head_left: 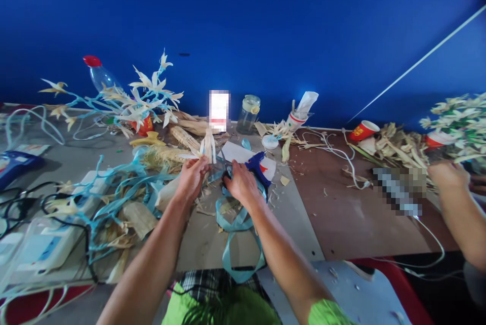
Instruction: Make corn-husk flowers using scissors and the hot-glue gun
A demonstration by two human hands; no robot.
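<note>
Though obscured, red cup [145,126] with flowers [152,83]

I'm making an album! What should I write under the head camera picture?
The left hand pinches pale husk-like strips while the right hand holds scissors, near a looped blue ribbon.

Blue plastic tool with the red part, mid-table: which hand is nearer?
Right. The right hand is just left of the blue plastic tool; contact is unclear. The left hand is farther left, holding pale, husk-like strips.
</note>
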